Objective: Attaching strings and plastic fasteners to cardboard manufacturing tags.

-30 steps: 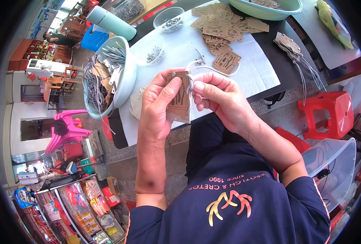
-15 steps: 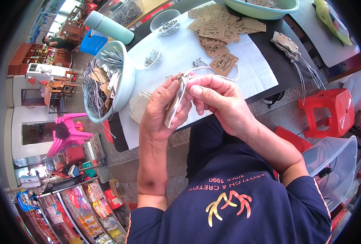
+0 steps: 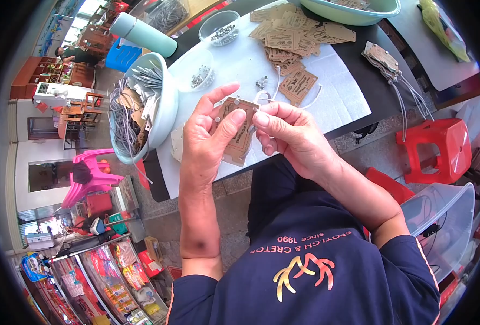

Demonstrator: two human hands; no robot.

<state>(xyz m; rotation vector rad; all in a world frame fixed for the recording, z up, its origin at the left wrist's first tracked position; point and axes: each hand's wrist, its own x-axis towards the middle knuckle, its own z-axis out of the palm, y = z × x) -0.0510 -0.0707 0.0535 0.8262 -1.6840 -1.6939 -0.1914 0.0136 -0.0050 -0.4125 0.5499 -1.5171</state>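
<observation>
My left hand (image 3: 203,143) grips a brown cardboard tag (image 3: 239,138) with dark print, the thumb pressed across its face and the index finger raised. Small round metal pieces show near the tag's upper edge. At its upper right corner my right hand (image 3: 294,132) pinches a white cord (image 3: 278,81), which loops up over the table; the fingertips hide just where cord and tag meet. Beyond the hands lie a few small metal fasteners (image 3: 261,82) and a single brown tag (image 3: 298,86), below a heap of similar tags (image 3: 283,40).
Clear plastic bowls (image 3: 219,28) of metal bits and a light blue basin (image 3: 167,114) of cords and tags stand to the left, near a mint-green bottle (image 3: 142,33). A bundle of corded tags (image 3: 382,57) lies right. A red stool (image 3: 437,151) stands beside the table.
The tag, edge-on before, has turned so its printed face shows. My left index finger has lifted away and the thumb lies across the tag. The right hand stays close to its corner.
</observation>
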